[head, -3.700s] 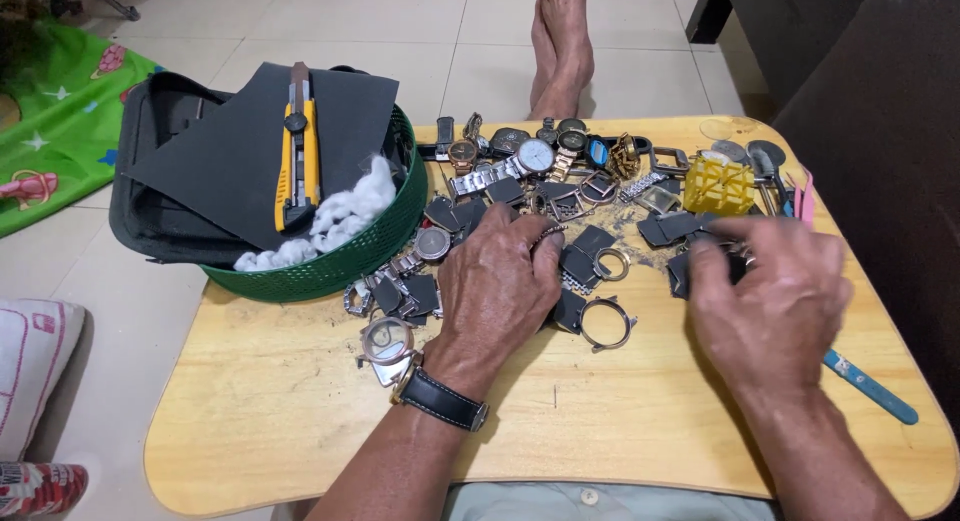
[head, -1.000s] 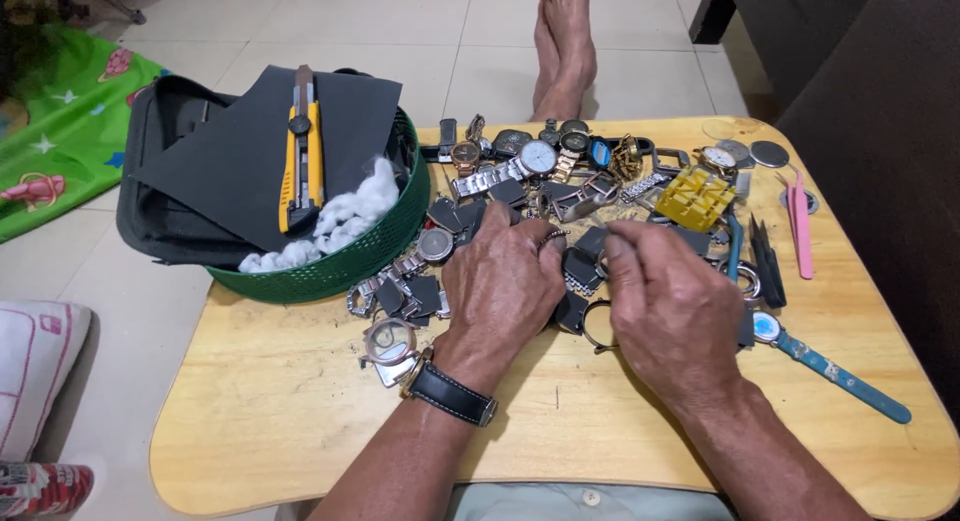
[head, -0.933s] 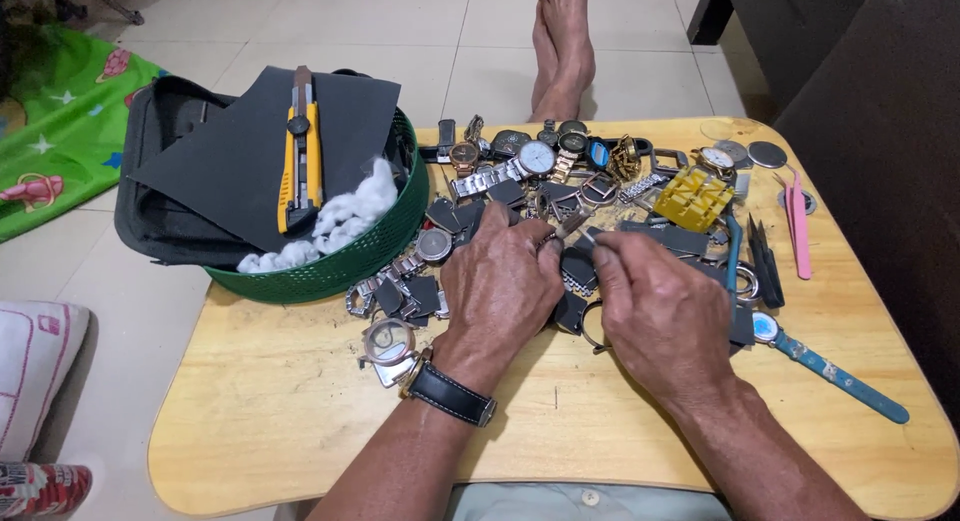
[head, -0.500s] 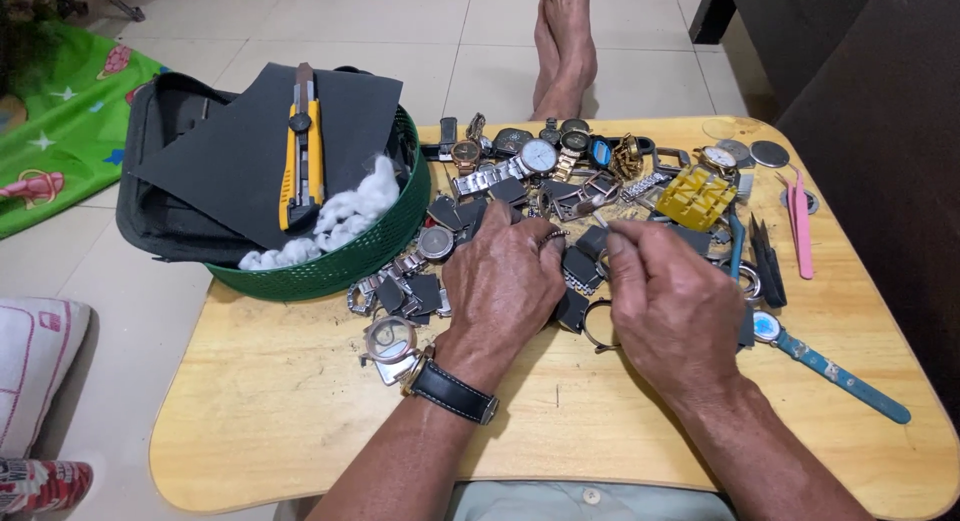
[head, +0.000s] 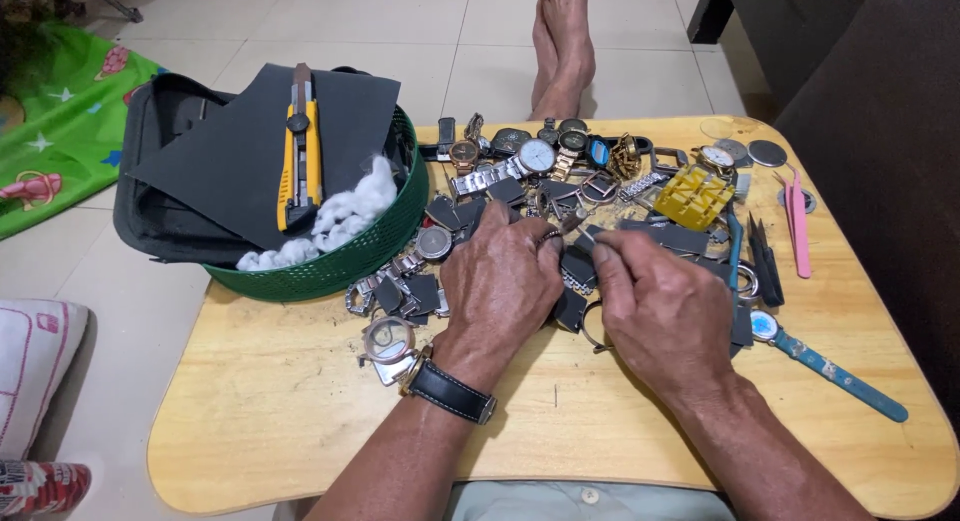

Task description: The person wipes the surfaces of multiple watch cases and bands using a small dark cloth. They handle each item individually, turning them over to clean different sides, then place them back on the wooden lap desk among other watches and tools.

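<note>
A pile of wristwatches and dark watch parts (head: 540, 181) covers the middle of a low wooden table (head: 300, 421). My left hand (head: 500, 281), a black-strapped watch on its wrist, rests on the pile with its fingers curled and pinches a small watch part (head: 556, 237). My right hand (head: 660, 306) is close beside it, thumb and forefinger pinched on a small thin tool (head: 588, 243) whose tip meets the part. What lies under both palms is hidden.
A green basket (head: 340, 271) holds a black sheet, a yellow utility knife (head: 300, 161) and cotton wool, with a black bag (head: 150, 211) behind. At right lie a yellow plastic holder (head: 695, 196), pink tweezers (head: 797, 226) and a blue-handled tool (head: 840, 376). Someone's bare feet (head: 565, 41) rest beyond the table.
My right hand came from the tools at the table's right to the centre, beside my left hand. Over the last second both hands have barely shifted.
</note>
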